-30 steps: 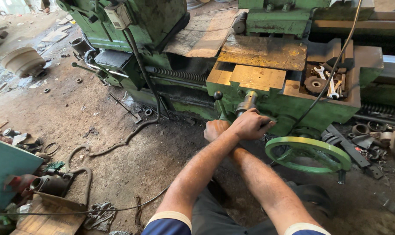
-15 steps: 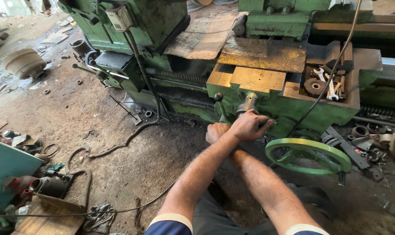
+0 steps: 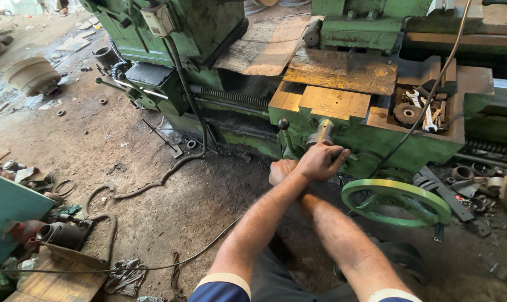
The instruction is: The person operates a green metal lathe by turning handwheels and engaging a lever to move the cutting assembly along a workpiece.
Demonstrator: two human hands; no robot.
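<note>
Oily workshop floor [image 3: 153,184] surrounds a green lathe [image 3: 371,140]. Crossed forearms: the left hand [image 3: 319,161] has its fingers wrapped around a steel handle [image 3: 321,133]. The right hand [image 3: 280,169] sits underneath, fingers hidden, so I cannot tell their state.

Our forearms cross before the green lathe [image 3: 343,134]: our left hand [image 3: 320,161] grips a crank handle [image 3: 322,133], our right hand [image 3: 280,170] beneath it, the green handwheel [image 3: 396,201] just beside.
</note>
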